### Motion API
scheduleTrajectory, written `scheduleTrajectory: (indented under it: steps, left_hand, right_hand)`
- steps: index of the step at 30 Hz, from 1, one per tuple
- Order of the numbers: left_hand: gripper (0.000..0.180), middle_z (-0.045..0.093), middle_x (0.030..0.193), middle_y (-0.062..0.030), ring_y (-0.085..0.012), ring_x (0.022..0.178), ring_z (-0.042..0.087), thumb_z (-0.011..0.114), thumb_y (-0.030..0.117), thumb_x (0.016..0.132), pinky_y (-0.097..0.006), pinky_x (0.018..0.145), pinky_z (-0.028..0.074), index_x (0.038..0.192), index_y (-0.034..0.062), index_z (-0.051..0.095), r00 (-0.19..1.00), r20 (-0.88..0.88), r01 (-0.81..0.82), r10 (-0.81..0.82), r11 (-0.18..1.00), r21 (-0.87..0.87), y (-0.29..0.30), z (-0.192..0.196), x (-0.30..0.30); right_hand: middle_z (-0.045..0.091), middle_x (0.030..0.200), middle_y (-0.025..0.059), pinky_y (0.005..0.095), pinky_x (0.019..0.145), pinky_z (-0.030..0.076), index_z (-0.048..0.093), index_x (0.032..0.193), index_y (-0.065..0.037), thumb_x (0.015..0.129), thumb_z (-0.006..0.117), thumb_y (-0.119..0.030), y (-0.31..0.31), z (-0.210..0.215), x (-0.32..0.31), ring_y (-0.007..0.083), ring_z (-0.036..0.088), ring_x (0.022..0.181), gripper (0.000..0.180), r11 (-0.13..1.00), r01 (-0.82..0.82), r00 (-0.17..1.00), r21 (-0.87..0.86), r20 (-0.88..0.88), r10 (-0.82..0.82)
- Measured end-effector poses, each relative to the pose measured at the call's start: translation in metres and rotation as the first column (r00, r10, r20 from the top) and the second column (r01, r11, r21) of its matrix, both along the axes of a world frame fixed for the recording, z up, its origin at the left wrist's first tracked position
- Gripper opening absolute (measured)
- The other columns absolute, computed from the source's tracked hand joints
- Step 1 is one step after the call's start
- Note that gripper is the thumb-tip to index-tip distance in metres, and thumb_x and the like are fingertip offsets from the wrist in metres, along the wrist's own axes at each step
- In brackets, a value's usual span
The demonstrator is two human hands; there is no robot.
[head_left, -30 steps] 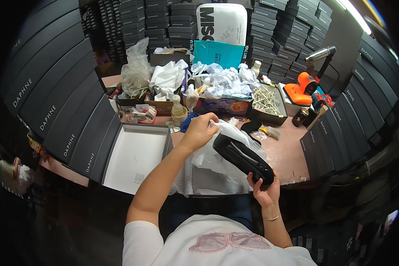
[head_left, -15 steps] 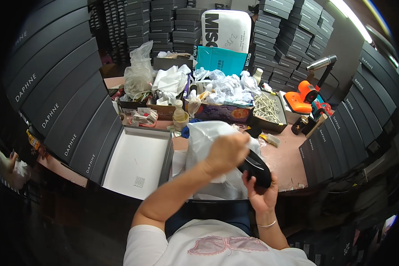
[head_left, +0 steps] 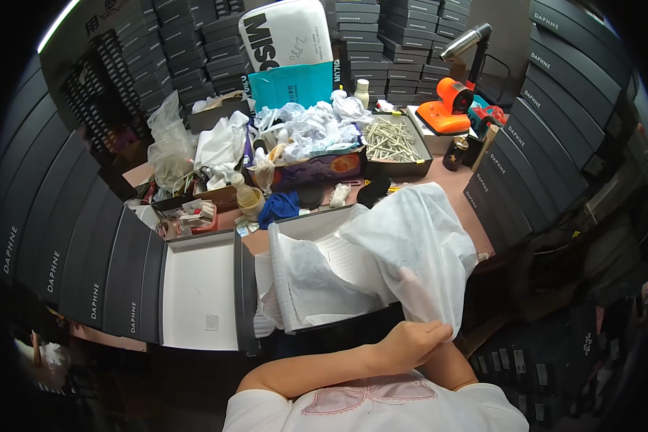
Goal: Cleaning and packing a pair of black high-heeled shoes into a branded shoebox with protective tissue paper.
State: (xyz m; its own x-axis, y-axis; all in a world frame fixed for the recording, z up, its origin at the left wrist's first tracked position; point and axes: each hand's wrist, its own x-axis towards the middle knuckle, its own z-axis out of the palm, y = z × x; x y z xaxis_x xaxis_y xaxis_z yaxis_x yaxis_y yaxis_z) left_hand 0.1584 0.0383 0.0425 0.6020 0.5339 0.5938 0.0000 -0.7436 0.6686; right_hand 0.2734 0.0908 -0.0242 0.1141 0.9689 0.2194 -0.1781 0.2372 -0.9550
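A white cloth bag covers my right hand; its fingers show only faintly through the thin fabric, so what they hold cannot be made out. My left hand is closed on the bag's near edge, by my right wrist. Left of the bag lies an open shoe box with white tissue paper inside, partly overlapped by the bag. Beside that box rests a dark lid with a white inside. The black shoe seen earlier is out of sight.
Tall stacks of dark shoe boxes flank the pink table on the left and right. Behind are a carton of crumpled tissue, a box of pale sticks, a plastic bottle, a blue cloth and an orange tool.
The view has swung to the right. The bag has gone from lying over the box to covering my right hand, which held a black shoe. My left hand has come down to the bag's edge.
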Motion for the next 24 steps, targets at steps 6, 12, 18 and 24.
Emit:
scheduleTrajectory:
  steps: [6, 12, 18, 24]
  left_hand:
    - [0.035, 0.059, 0.096, -0.0093, -0.0155, 0.078, 0.060, 0.067, 0.013, 0.089, -0.029, 0.073, 0.050, 0.120, 0.0016, 0.055, 0.997, 0.027, 0.071, -0.068, 0.809, -0.584, 0.009, -0.008, -0.033]
    - [0.025, 0.062, 0.083, -0.0051, -0.0111, 0.072, 0.059, 0.064, 0.026, 0.092, -0.024, 0.068, 0.049, 0.095, 0.0013, 0.064, 0.964, -0.231, -0.160, -0.134, 0.402, -0.901, -0.016, -0.071, -0.119]
    - [0.051, 0.058, 0.085, -0.0056, -0.0161, 0.072, 0.058, 0.060, 0.055, 0.090, -0.032, 0.064, 0.048, 0.104, 0.0055, 0.059, 0.509, -0.293, 0.068, 0.809, -0.377, -0.924, -0.103, -0.178, -0.208]
    - [0.032, 0.058, 0.084, -0.0016, -0.0183, 0.078, 0.059, 0.063, 0.041, 0.092, -0.039, 0.074, 0.048, 0.103, 0.0110, 0.062, 0.343, -0.176, 0.112, 0.923, -0.226, -0.968, -0.049, -0.248, -0.204]
  right_hand:
    - [0.052, 0.132, 0.0131, 0.0318, 0.103, 0.040, 0.046, 0.135, 0.001, 0.097, 0.053, -0.018, 0.012, -0.003, 0.034, 0.0217, 0.050, 0.120, 0.044, 0.985, 0.154, 0.973, -0.084, -0.160, -0.166]
    - [0.051, 0.131, 0.0246, 0.0448, 0.099, 0.041, 0.053, 0.127, 0.003, 0.083, 0.066, -0.027, 0.063, -0.028, 0.094, 0.0387, 0.052, 0.114, 0.054, 0.953, 0.301, -0.192, -0.017, 0.978, 0.078]
    - [0.056, 0.123, 0.0190, 0.0455, 0.086, 0.049, 0.058, 0.113, -0.001, 0.077, 0.064, -0.006, 0.059, 0.032, 0.032, 0.0395, 0.059, 0.102, 0.037, 0.980, -0.088, 0.054, -0.178, 0.982, 0.183]
    - [0.057, 0.119, 0.0267, 0.0433, 0.082, 0.052, 0.031, 0.141, -0.002, 0.079, 0.072, -0.031, 0.069, -0.051, -0.119, 0.0410, 0.062, 0.095, 0.080, 0.837, -0.450, 0.086, -0.312, 0.918, 0.388]
